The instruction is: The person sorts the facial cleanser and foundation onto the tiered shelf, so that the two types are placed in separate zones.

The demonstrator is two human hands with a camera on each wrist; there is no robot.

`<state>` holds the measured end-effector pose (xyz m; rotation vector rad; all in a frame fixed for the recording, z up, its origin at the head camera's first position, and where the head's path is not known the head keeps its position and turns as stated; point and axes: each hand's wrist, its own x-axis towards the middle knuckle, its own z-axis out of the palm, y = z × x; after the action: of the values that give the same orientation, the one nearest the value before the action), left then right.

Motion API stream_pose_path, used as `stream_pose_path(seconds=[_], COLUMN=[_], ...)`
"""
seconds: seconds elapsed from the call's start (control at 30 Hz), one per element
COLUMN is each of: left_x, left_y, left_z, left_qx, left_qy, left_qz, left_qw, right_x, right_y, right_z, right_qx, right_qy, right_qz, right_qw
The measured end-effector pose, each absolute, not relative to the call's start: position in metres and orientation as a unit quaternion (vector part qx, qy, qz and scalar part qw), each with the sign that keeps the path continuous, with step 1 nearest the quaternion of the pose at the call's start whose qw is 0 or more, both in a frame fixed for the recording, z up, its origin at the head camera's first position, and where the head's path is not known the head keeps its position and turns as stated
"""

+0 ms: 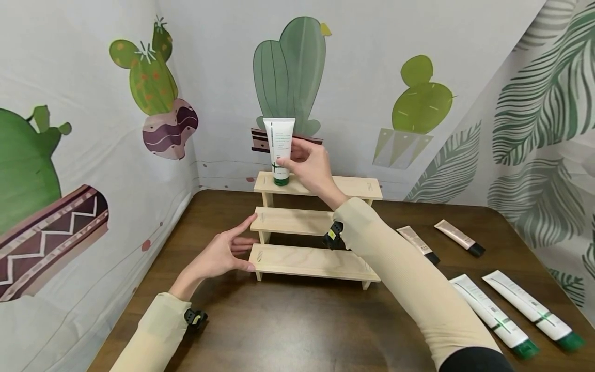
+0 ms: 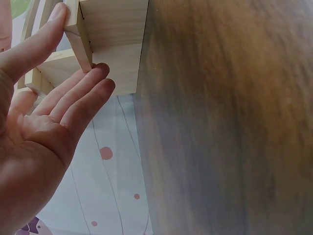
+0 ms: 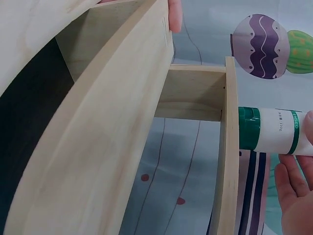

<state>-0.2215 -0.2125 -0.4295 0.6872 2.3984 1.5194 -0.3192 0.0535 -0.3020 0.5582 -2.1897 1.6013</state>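
A white squeeze tube (image 1: 280, 147) with a green cap stands cap-down at the left end of the top step of a three-tier wooden display rack (image 1: 316, 261). My right hand (image 1: 312, 166) pinches the tube from its right side, thumb in front. In the right wrist view the green cap (image 3: 248, 128) meets the top board. My left hand (image 1: 222, 254) rests at the rack's left side, its fingers extended and touching the ends of the lower two steps. The left wrist view shows that hand's palm (image 2: 44, 142) with fingertips against the wood.
On the brown table (image 1: 297, 325), to the right, lie two white tubes with green caps (image 1: 495, 312) (image 1: 534, 307) and two small beige tubes with black caps (image 1: 417, 243) (image 1: 457, 236). A cactus-print cloth (image 1: 223, 93) hangs behind and at the left.
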Motion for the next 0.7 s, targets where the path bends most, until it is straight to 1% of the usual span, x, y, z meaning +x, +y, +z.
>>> stream_pose_path(seconds=[0.7], left_x=[-0.2221], left_y=[-0.2123], left_z=[-0.4311], left_qx=[0.234], left_qy=[0.815], left_qz=[0.519], left_qw=[0.106], right_x=[-0.3179], right_y=[0.0550], right_z=[-0.3010], right_qx=[0.187], right_qy=[-0.785], right_qz=[0.567], right_qw=[0.165])
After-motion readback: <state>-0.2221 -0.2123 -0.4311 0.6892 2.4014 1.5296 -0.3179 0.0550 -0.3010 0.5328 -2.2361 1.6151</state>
